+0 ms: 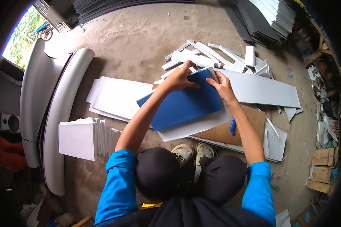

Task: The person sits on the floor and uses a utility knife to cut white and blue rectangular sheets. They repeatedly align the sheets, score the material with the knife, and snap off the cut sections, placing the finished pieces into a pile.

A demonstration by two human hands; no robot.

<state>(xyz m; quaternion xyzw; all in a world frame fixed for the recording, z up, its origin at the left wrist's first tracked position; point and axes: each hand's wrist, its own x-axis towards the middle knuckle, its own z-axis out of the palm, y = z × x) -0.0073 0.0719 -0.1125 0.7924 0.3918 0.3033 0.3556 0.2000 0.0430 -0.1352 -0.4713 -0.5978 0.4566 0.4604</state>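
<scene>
Above the floor work area, both hands hold a blue sheet (182,106) tilted in front of my knees. My left hand (180,80) curls round its far edge, thumb toward the blue face and fingers bent over the top. Gripping the far right corner is my right hand (224,90), its thumb pressed on the blue face and its other fingers behind. A white sheet (204,128) shows under the blue one along the near side. Beneath them lies a brown board (250,123), with a slim blue object (232,126) of unclear kind on it.
White off-cut strips (206,55) lie piled beyond my hands, beside a long white panel (269,89). White sheets (119,96) lie left, near a stack of white panels (77,140). Large white rolls (60,125) stretch along the left. Dark sheet stacks (250,22) and wooden blocks (323,157) are right.
</scene>
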